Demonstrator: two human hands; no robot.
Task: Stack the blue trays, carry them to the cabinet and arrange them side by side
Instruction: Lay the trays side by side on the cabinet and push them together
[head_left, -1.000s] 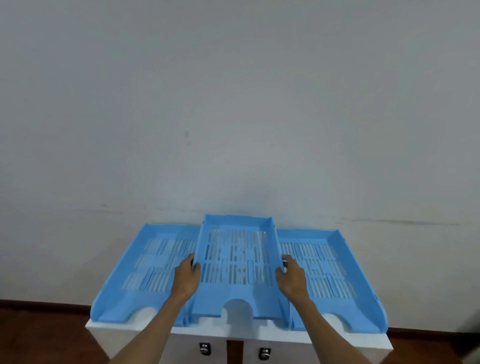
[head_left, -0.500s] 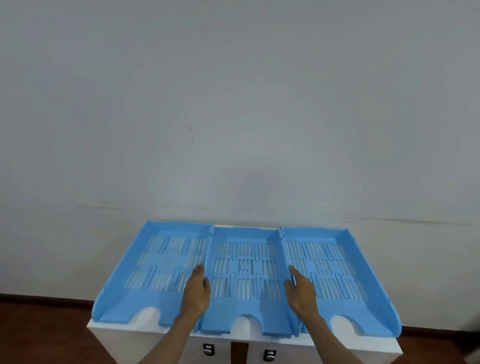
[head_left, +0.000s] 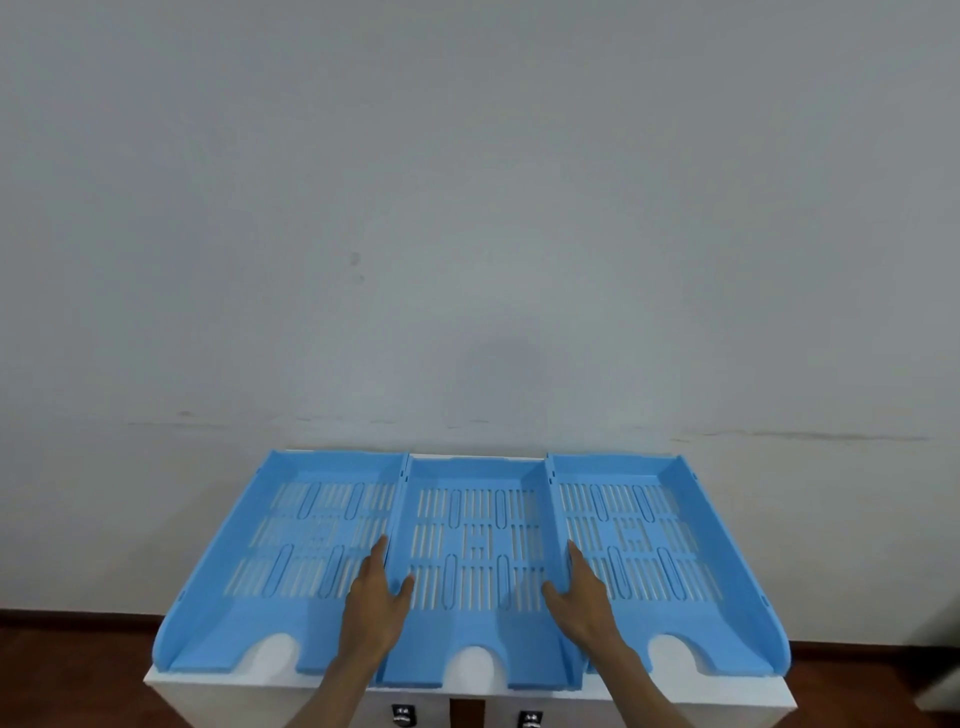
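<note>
Three light-blue slotted trays lie side by side on the white cabinet top (head_left: 727, 693), their long walls touching: the left tray (head_left: 291, 525), the middle tray (head_left: 475, 540) and the right tray (head_left: 649, 535). My left hand (head_left: 376, 603) straddles the middle tray's left wall, thumb inside it and fingers stretched into the left tray. On the opposite wall my right hand (head_left: 584, 597) does the same, with its fingers over the right tray. All three trays sit flat with their notched fronts towards me.
A plain grey wall (head_left: 467, 234) rises directly behind the cabinet. Two dark knobs (head_left: 401, 714) (head_left: 530, 719) show on the cabinet front below the trays. Brown wooden floor (head_left: 62, 670) lies on both sides of the cabinet.
The middle tray, held tilted above the other two a second ago, has come down flat between them. Both hands have stayed on its side walls, fingers now stretched out.
</note>
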